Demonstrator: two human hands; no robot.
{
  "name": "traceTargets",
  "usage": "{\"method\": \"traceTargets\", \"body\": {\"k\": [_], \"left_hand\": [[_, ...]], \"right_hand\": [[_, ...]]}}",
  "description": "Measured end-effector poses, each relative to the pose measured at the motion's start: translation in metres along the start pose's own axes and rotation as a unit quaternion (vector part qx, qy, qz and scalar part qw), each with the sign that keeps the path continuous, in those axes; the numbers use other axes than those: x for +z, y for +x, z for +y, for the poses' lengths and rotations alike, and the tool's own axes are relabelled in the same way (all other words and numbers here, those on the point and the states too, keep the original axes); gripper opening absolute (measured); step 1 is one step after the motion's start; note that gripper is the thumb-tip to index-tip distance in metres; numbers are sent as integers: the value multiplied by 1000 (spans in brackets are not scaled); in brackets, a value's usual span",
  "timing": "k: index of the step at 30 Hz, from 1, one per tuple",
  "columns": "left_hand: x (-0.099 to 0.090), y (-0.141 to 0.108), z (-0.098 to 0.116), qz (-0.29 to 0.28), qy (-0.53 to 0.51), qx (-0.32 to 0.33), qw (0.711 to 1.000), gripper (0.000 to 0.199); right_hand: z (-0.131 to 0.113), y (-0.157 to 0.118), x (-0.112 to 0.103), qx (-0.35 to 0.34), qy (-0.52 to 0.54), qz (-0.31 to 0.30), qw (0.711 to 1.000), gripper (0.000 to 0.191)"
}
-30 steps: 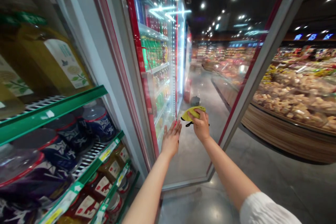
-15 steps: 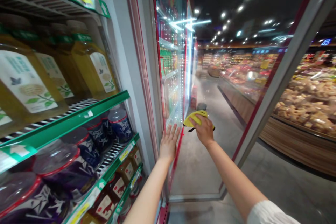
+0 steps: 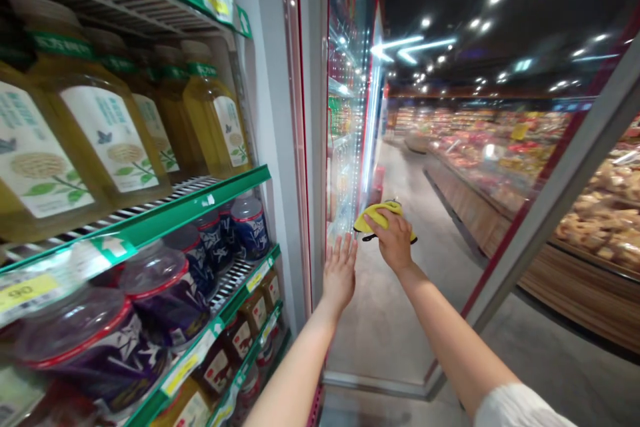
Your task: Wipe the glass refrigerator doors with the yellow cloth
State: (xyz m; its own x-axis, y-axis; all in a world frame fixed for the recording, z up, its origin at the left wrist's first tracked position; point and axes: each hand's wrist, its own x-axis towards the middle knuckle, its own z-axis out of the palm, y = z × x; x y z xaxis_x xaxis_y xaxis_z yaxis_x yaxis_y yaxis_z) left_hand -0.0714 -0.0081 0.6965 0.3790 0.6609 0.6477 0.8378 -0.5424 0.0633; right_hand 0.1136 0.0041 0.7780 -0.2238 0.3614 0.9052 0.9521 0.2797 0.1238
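A yellow cloth (image 3: 384, 212) with a dark edge is bunched under the fingers of my right hand (image 3: 396, 240). My right hand presses it toward the glass door (image 3: 395, 320) of an upright drinks cooler, which stands swung open in front of me. To the left of the cloth, my left hand (image 3: 340, 273) has its fingers stretched out and holds nothing. It lies at the hinge side of the door, seemingly flat on the glass. Whether its palm fully touches the pane I cannot tell.
On the left, cooler shelves hold yellow-green tea bottles (image 3: 113, 127) and purple-labelled bottles (image 3: 163, 293) behind a green shelf edge (image 3: 150, 217). The door's metal frame (image 3: 545, 193) slants up at the right. Through the glass show an aisle floor (image 3: 410, 173) and a wood-sided produce stand (image 3: 580, 287).
The view has turned slightly left, so shelves and door sit further right. Both hands keep nearly the same poses, the right still on the yellow cloth.
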Motion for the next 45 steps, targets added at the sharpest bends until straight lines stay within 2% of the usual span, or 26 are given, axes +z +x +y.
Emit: {"method": "traceTargets", "body": {"k": [4, 11, 16, 19, 23, 27, 31, 37, 41, 45], "left_hand": [[-3, -10, 0, -3, -12, -14, 1000, 101], [-3, -16, -21, -62, -33, 3, 998, 97], [7, -14, -13, -52, -33, -27, 998, 96], [7, -13, -10, -50, -19, -27, 998, 94], [-2, -15, -17, -44, -1, -2, 999, 92], [-13, -24, -28, -32, 15, 2, 999, 89], [-23, -31, -39, -48, 27, 6, 998, 88], [-26, -28, -45, -82, 30, 7, 996, 81], [-26, -29, -46, -76, 25, 9, 997, 77], [-29, -38, -51, -67, 16, 19, 997, 83]], "right_hand": [[-2, 6, -1, 7, 10, 5, 1000, 49], [-4, 4, 0, 32, 2, -5, 999, 50], [-19, -1, 11, 52, -5, 12, 999, 56], [-27, -3, 16, 11, 7, -11, 1000, 53], [-25, -2, 17, -44, 21, -56, 997, 49], [-21, -5, 18, -31, 21, -32, 999, 48], [-34, -12, 26, -19, 15, -6, 1000, 46], [-61, -6, 38, -137, 37, -25, 990, 38], [-62, 1, 36, -156, 39, -30, 987, 33], [-62, 0, 32, -148, 27, -36, 988, 32]]}}
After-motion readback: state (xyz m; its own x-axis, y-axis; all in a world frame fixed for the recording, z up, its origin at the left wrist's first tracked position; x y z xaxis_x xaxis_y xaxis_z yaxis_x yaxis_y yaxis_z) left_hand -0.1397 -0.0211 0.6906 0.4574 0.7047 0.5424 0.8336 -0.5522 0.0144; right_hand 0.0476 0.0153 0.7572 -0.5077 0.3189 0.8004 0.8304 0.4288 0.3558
